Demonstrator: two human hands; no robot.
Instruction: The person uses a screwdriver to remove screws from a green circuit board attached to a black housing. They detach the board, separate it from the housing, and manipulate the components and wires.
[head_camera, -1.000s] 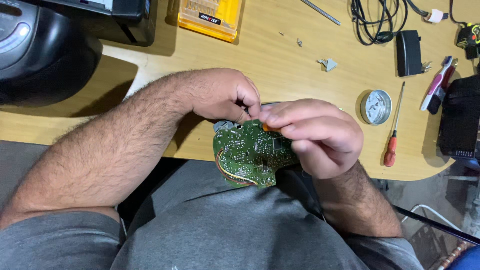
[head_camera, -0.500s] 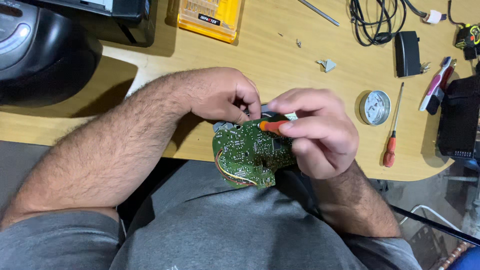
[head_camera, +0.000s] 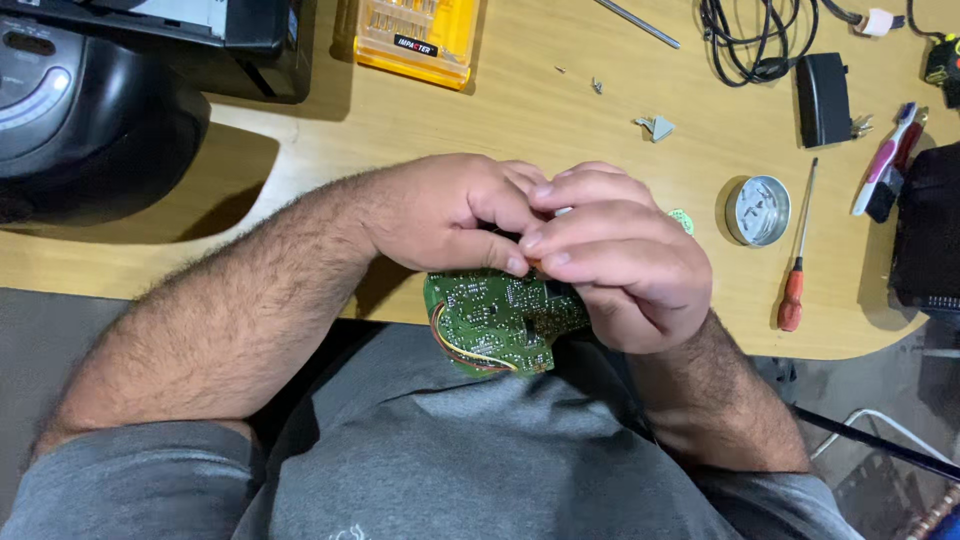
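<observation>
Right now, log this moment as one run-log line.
left hand: grips circuit board | right hand: pinched at board top | red screwdriver: on desk

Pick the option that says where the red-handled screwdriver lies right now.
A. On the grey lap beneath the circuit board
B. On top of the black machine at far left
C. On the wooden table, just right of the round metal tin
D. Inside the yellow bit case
C: the red-handled screwdriver lies on the wooden table, just right of the round metal tin, clear of both hands.
</observation>
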